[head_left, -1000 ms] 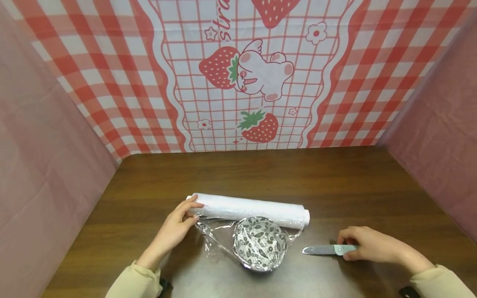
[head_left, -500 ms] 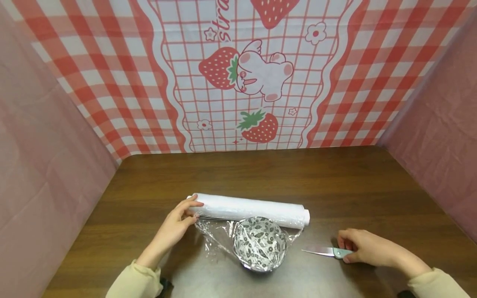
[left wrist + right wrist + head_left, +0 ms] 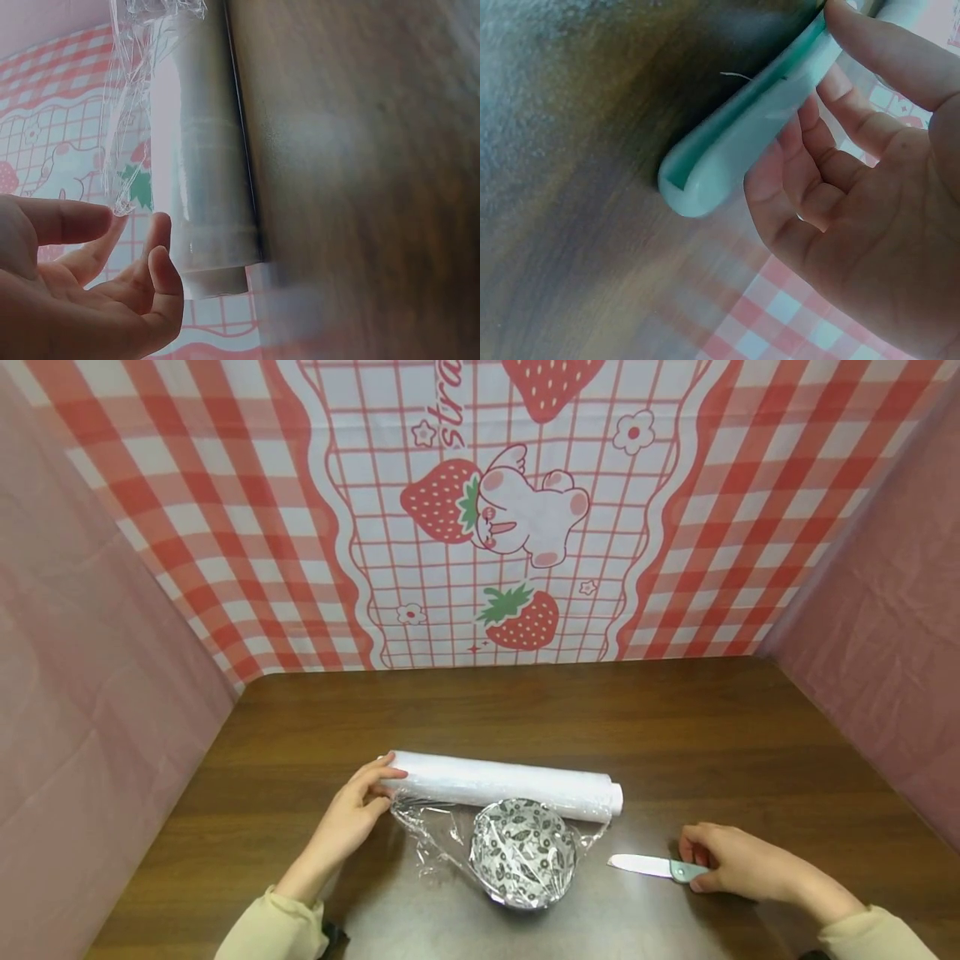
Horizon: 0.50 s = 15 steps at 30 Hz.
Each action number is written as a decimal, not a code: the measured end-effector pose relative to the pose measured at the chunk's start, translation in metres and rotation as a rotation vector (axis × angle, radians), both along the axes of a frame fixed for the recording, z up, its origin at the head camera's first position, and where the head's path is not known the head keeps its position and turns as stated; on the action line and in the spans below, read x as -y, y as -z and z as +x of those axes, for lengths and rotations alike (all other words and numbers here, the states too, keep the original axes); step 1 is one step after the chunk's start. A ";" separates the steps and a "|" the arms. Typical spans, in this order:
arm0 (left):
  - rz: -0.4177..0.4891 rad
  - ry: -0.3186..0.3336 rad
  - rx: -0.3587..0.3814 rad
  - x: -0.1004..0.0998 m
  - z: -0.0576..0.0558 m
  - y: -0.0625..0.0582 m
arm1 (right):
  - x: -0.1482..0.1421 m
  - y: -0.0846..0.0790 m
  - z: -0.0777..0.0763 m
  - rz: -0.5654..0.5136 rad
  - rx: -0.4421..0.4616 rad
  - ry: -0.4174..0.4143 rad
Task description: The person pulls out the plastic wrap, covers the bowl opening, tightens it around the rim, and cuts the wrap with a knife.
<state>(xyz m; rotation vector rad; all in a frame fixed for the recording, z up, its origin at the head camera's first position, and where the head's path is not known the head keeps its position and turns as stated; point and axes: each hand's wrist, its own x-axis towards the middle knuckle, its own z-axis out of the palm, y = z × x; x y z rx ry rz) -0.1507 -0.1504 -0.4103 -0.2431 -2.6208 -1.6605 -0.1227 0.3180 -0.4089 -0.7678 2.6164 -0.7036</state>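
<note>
A patterned bowl (image 3: 521,860) stands mid-table with clear cling film stretched over its top. Just behind it lies a white roll of cling film (image 3: 502,785), joined to that sheet. At the roll's left end, my left hand (image 3: 352,814) pinches the corner of the cling film (image 3: 124,172) between thumb and index finger, as the left wrist view shows; its other fingers are loosely bent beside the roll. On the right, my right hand (image 3: 742,860) holds a folding knife (image 3: 651,866) by its pale green handle (image 3: 742,135). The knife's blade is out and points left towards the bowl.
The brown wooden table (image 3: 300,718) carries all of this. A strawberry-print checked cloth (image 3: 517,510) hangs along the back edge. Pink cloths (image 3: 97,693) close off both sides.
My right hand has tilted the knife slightly, and its blade now looks brighter. The left hand, roll and bowl have hardly moved.
</note>
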 end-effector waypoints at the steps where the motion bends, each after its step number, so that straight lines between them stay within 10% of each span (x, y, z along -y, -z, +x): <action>1: -0.001 0.001 -0.004 0.000 0.000 0.000 | 0.000 0.001 0.000 0.001 -0.003 0.002; 15: -0.061 -0.105 -0.117 -0.008 0.014 -0.013 | 0.012 -0.012 0.005 0.157 -0.168 0.087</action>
